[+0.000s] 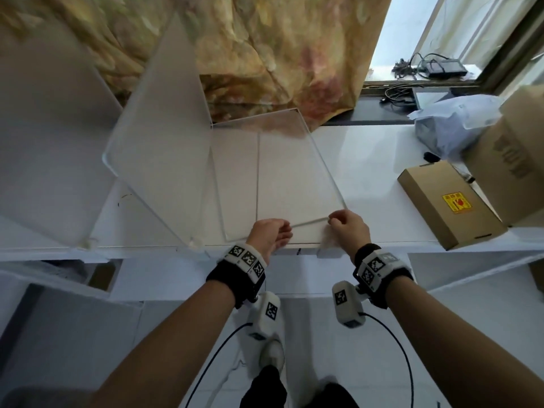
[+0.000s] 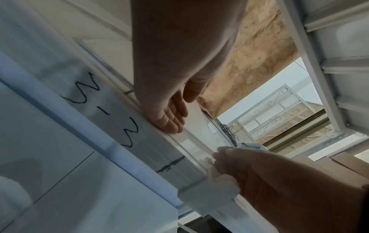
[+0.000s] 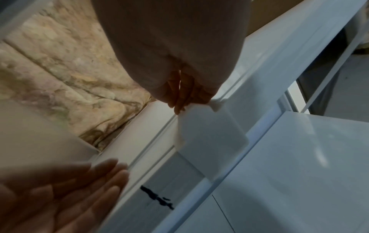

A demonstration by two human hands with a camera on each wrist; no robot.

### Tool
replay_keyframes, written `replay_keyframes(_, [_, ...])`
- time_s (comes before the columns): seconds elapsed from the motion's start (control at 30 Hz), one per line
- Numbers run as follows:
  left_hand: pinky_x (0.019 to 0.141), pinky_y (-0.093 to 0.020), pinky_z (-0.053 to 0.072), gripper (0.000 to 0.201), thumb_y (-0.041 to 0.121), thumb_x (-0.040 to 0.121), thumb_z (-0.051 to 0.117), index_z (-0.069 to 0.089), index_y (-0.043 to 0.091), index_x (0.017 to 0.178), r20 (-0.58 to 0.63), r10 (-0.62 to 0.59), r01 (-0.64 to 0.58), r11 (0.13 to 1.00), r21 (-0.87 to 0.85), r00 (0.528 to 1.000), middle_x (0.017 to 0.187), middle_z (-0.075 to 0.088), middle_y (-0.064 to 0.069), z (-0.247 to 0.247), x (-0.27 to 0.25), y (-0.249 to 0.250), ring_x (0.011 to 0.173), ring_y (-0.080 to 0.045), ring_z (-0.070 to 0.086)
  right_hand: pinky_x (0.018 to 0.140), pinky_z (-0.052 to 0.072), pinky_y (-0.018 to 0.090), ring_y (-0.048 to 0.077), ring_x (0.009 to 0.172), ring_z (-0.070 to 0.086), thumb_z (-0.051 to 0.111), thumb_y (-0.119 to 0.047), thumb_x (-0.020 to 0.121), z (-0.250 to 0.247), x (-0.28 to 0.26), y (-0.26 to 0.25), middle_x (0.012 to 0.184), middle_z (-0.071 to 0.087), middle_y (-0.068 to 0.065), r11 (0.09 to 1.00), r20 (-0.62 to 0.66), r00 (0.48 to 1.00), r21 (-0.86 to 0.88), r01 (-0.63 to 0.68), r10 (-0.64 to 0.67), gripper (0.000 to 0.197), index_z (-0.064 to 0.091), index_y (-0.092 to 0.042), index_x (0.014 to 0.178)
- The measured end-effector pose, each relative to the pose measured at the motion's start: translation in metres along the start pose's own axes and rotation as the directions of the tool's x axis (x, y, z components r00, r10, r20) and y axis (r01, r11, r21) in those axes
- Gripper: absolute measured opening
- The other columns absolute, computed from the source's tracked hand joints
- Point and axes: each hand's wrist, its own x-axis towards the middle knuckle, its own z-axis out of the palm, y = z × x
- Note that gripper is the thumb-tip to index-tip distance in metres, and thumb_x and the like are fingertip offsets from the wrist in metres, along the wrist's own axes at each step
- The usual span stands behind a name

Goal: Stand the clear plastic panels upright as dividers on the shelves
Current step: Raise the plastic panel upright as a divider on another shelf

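A clear plastic panel lies at a slant over the white shelf top, its near edge slightly raised. My right hand pinches the panel's near right corner; in the right wrist view its curled fingers sit just above a white clip on the shelf's front edge. My left hand is at the left end of that near edge, its fingers straight and touching the edge. Two frosted panels stand upright to the left.
A flat cardboard box lies on the shelf at right, with a bigger carton and a plastic bag behind it. A patterned curtain hangs at the back. Cables lie on the window sill.
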Motion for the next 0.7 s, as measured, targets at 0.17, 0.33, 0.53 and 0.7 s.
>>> replay_keyframes(0.17, [0.045,-0.015,0.047,0.024,0.004,0.096,0.045,0.059,0.004,0.077,-0.113,0.04,-0.041,0.999,0.001,0.993,0.068,0.06,-0.01,0.012,-0.001,0.003,0.044,-0.009,0.059,0.075,0.049,0.027,0.019,0.083,0.06,0.057,-0.019,0.095,-0.011,0.002,0.009,0.095,0.066,0.005,0.981,0.09,0.982,-0.092,0.173,-0.165,0.019,0.067,-0.009,0.108])
replay_keyframes(0.33, [0.056,-0.017,0.047,0.023,0.002,0.093,0.045,0.059,0.006,0.076,-0.227,0.131,-0.137,0.991,-0.011,0.965,0.068,0.059,-0.008,0.028,-0.012,-0.011,0.058,-0.013,0.056,0.087,0.05,0.03,0.025,0.096,0.064,0.059,-0.022,0.094,-0.017,0.005,0.017,0.101,0.07,0.01,0.963,0.117,0.96,-0.061,0.261,-0.253,0.019,0.068,-0.008,0.104])
replay_keyframes(0.53, [0.066,-0.024,0.052,0.019,0.011,0.097,0.048,0.059,0.009,0.081,-0.292,0.101,-0.166,0.964,-0.209,0.951,0.073,0.06,-0.006,0.039,-0.029,-0.052,0.065,-0.015,0.058,0.083,0.036,0.02,0.023,0.098,0.059,0.067,-0.025,0.088,-0.022,0.002,0.04,0.108,0.064,0.01,0.881,0.22,0.886,-0.16,0.445,-0.407,0.023,0.068,-0.006,0.101])
replay_keyframes(0.7, [0.066,-0.028,0.052,0.025,0.026,0.096,0.054,0.055,0.009,0.079,-0.276,-0.065,-0.052,0.917,-0.396,0.959,0.071,0.055,-0.007,0.06,-0.036,-0.092,0.064,-0.019,0.055,0.09,0.043,0.025,0.027,0.101,0.06,0.075,-0.018,0.082,-0.033,0.001,0.059,0.111,0.063,0.013,0.804,0.293,0.797,-0.132,0.58,-0.528,0.026,0.07,-0.001,0.101])
